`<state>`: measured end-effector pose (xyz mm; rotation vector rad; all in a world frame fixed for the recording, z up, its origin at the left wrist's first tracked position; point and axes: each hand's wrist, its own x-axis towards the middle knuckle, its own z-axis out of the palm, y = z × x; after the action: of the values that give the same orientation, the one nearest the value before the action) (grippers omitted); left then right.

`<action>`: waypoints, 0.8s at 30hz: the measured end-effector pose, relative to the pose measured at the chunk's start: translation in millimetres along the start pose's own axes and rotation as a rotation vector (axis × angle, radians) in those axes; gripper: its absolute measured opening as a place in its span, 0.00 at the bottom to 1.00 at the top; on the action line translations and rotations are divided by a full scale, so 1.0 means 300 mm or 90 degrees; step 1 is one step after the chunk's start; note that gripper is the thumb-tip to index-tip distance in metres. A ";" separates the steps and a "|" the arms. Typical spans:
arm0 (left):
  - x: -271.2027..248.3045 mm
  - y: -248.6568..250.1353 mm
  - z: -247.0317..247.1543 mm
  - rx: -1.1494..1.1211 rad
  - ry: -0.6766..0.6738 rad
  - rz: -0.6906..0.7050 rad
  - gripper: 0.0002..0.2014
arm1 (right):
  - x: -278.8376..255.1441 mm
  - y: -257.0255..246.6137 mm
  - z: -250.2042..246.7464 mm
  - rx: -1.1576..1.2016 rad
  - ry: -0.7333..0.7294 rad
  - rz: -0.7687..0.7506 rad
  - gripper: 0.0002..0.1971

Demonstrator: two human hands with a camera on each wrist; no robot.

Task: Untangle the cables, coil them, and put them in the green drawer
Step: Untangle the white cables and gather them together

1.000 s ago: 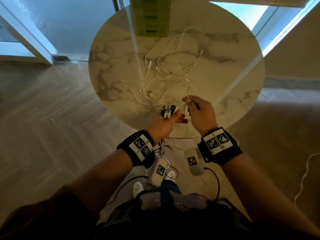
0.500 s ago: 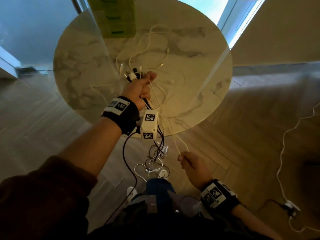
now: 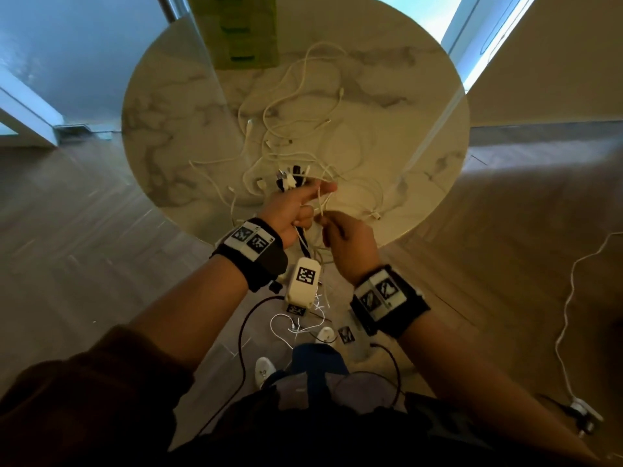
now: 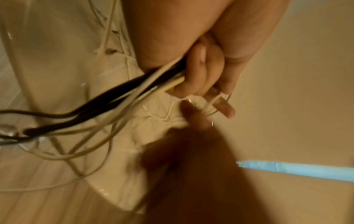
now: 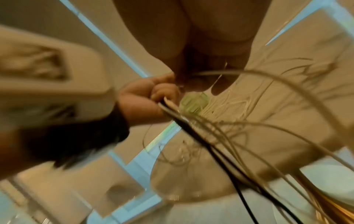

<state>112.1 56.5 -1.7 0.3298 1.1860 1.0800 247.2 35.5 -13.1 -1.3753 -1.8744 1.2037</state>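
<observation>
Head view. Left hand, centre of frame: fingers curled round a bundle of cable ends, black and white plugs fanning out above the knuckles. Right hand, just right of it: pinching one thin white cable close to the left fingers. Loose white cables lie tangled on the round marble table, above the hands. Green drawer unit, top centre, on the table's far side; no drawer can be seen open.

Left wrist view. Fingers clenched on black and white leads trailing to the lower left. Picture blurred; the right hand is a dark shape at lower centre.

Right wrist view. Heavy blur. Grip reads as closed on a thin strand at upper centre; the drawer unit shows as a pale green patch mid-frame.

Risks, judged:
- Pulling the single cable while the bundle is clamped could tighten a knot, not free it.
- Strands hanging below the table edge may snag the wrist-camera leads.
- Dragging could sweep loose cables off the table.
</observation>
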 end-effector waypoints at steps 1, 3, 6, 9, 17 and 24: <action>0.005 0.020 -0.010 -0.045 0.009 0.003 0.10 | -0.045 0.016 0.014 0.005 -0.022 -0.007 0.11; 0.017 0.060 -0.026 -0.107 0.013 0.006 0.09 | -0.146 0.063 0.039 0.018 -0.061 0.002 0.11; 0.031 0.079 -0.024 -0.116 -0.009 0.002 0.09 | -0.219 0.158 0.044 0.030 -0.040 0.071 0.10; 0.049 0.072 -0.007 -0.151 0.024 0.029 0.09 | -0.248 0.231 0.019 -0.039 -0.064 0.104 0.10; 0.037 0.024 0.006 0.025 -0.025 0.027 0.08 | -0.214 0.244 0.003 -0.067 -0.091 0.159 0.17; -0.005 0.012 0.028 0.163 -0.076 0.034 0.06 | 0.011 0.070 0.021 0.013 -0.043 0.131 0.15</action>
<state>117.7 59.6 5.1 0.6200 1.2152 0.9417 250.8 38.3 -34.9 -1.5650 -1.7933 1.3803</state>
